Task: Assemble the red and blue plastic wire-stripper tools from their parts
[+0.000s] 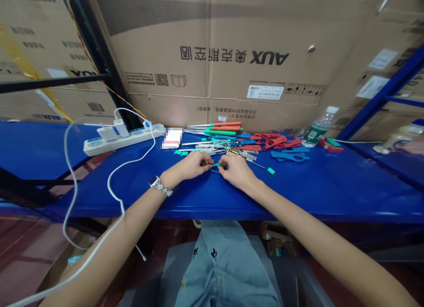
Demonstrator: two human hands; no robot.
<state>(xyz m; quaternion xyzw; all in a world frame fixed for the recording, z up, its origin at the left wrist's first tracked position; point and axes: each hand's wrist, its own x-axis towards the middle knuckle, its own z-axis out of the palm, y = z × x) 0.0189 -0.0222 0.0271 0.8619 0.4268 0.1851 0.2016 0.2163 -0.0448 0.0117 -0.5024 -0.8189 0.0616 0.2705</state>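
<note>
My left hand (pixel 196 164) and my right hand (pixel 236 168) meet low over the blue table, fingers pinched. Between them is a small thin green piece (pixel 217 164), both sets of fingertips closed on it. Its exact kind is too small to make out. A blue curved edge shows just under it. At the top of my right hand a yellow-and-black handle (pixel 233 152) appears; whether it is held or lies behind is unclear. Just beyond my hands lies a pile of metal parts (pixel 247 154), with green caps (pixel 181 153) to the left and another green cap (pixel 270 170) to the right.
Orange- and green-handled tools (pixel 225 128) lie at the back, beside red plastic parts (pixel 274 141) and blue ones (pixel 289 155). A water bottle (pixel 318 129) stands at right. A power strip (pixel 124 139) with white cables sits left, near a phone (pixel 172 138). Cardboard boxes (pixel 232 77) wall the back.
</note>
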